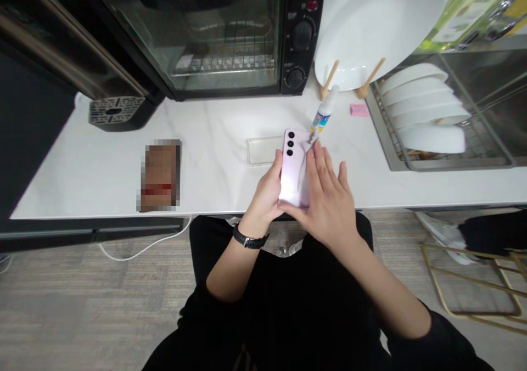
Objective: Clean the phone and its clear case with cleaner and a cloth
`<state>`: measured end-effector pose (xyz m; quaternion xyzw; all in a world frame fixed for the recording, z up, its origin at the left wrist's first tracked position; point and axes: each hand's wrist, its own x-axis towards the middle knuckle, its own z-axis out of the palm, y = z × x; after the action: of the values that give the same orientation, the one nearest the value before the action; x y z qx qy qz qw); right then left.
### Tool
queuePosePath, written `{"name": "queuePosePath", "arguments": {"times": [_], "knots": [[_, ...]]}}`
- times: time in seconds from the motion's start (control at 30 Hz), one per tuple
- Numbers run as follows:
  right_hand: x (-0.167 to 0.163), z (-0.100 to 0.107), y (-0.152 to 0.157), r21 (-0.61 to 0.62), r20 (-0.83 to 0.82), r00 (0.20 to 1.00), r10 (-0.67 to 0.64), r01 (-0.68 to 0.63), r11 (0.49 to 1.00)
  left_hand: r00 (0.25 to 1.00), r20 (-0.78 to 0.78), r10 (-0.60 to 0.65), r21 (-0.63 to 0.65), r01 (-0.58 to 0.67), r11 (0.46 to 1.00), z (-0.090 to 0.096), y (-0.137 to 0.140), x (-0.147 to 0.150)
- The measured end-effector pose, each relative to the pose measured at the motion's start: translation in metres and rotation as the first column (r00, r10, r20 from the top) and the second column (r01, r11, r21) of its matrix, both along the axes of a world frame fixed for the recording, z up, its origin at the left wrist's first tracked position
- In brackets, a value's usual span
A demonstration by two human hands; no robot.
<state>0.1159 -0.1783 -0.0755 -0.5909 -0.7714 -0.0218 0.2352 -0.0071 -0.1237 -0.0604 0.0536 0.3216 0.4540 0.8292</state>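
A pale lilac smartphone (291, 176) lies back up in my left hand (265, 191), with three dark camera lenses near its top. My left thumb runs along the phone's left edge; the other fingers are hidden beneath. My right hand (329, 203) rests stretched out over the phone's right side, fingers flat. Under those fingers a light cloth (312, 138) with a zigzag edge shows in part. A clear phone case (263, 151) lies on the counter just left of the phone, partly covered. Beyond the phone is a small white bottle (323, 113) with a blue label.
A black toaster oven (197, 41) stands at the back. To its right are a large white plate (370, 25) on a wooden stand, a pink piece (359, 110) and a dish rack (461, 165) with white bowls. A blurred-out brown object (158, 174) lies on the left.
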Motion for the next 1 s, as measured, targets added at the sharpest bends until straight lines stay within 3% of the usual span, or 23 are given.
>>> {"name": "queuePosePath", "arguments": {"times": [0.1, 0.17, 0.33, 0.43, 0.57, 0.63, 0.73, 0.8, 0.9, 1.0], "knots": [[0.009, 0.001, 0.034, -0.017, -0.061, 0.998, -0.026, 0.025, 1.0, 0.994, -0.108, 0.016, 0.066, -0.008, 0.998, -0.004, 0.0, 0.003], [0.009, -0.001, 0.039, -0.031, -0.085, 0.996, -0.018, 0.016, 0.999, 0.992, -0.121, 0.042, 0.087, -0.032, 0.996, -0.005, -0.001, 0.004], [-0.005, -0.012, -0.003, -0.02, -0.087, 0.995, -0.039, 0.038, 0.999, 0.983, -0.174, 0.048, 0.078, -0.035, 0.996, -0.008, -0.003, 0.003], [-0.015, -0.019, -0.025, -0.012, -0.059, 0.998, 0.02, -0.021, 1.0, 0.996, -0.064, -0.062, 0.052, 0.065, 0.996, -0.005, -0.001, 0.0], [-0.022, -0.017, -0.022, 0.052, 0.002, 0.984, 0.177, -0.177, 0.983, 0.968, 0.027, -0.248, 0.121, 0.243, 0.963, 0.001, -0.003, -0.004], [-0.021, -0.012, -0.011, 0.073, 0.01, 0.982, 0.187, -0.187, 0.98, 0.98, 0.026, -0.198, 0.14, 0.192, 0.971, 0.001, -0.005, -0.003], [-0.019, -0.002, 0.007, 0.085, -0.002, 0.988, 0.156, -0.155, 0.984, 1.0, -0.014, 0.001, 0.168, 0.001, 0.986, -0.002, -0.009, 0.0], [-0.018, 0.005, 0.017, 0.097, -0.02, 0.992, 0.128, -0.125, 0.987, 0.997, -0.033, 0.069, 0.218, -0.06, 0.974, -0.004, -0.01, 0.0], [-0.015, 0.014, 0.026, 0.113, -0.073, 0.993, 0.097, -0.089, 0.99, 0.998, -0.01, 0.054, 0.233, -0.051, 0.971, -0.003, -0.012, -0.002], [-0.013, 0.013, 0.026, 0.125, -0.159, 0.981, 0.115, -0.095, 0.988, 1.0, 0.004, 0.003, 0.108, -0.004, 0.994, 0.002, -0.011, -0.005]]}}
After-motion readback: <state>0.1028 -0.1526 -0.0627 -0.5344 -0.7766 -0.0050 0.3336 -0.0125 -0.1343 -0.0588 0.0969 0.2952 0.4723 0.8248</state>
